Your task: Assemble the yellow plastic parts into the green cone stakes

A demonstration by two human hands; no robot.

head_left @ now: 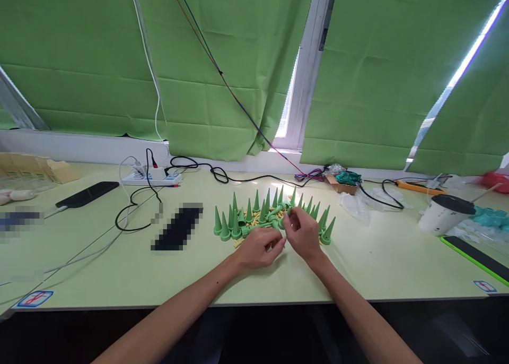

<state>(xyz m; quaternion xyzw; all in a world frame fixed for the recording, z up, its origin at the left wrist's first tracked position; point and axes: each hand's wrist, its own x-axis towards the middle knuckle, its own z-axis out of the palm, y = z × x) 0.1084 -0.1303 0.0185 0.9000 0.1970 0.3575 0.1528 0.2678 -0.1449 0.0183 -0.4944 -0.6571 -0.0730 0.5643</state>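
Green pointed plastic cones [225,228] with round bases stand upright in a cluster at the middle of the table. Some green pieces [274,215] lie on their sides among them, over a pile of small yellow pieces [237,243]. My left hand [259,248] is at the front of the cluster, its thumb and fingers closed together; what they pinch is too small to make out. Just to its right, my right hand [304,232] bends over the pile with fingertips pinched. Its fingers hide whatever they hold, and green pieces lie right behind them.
On the light table [191,279], a blurred dark object [178,228] lies left of the cones. Further left are a power strip [153,177], loose cables and a black phone [87,194]. To the right stand a lidded paper cup [445,215], plastic bags [356,207] and a green-edged dark device [477,258].
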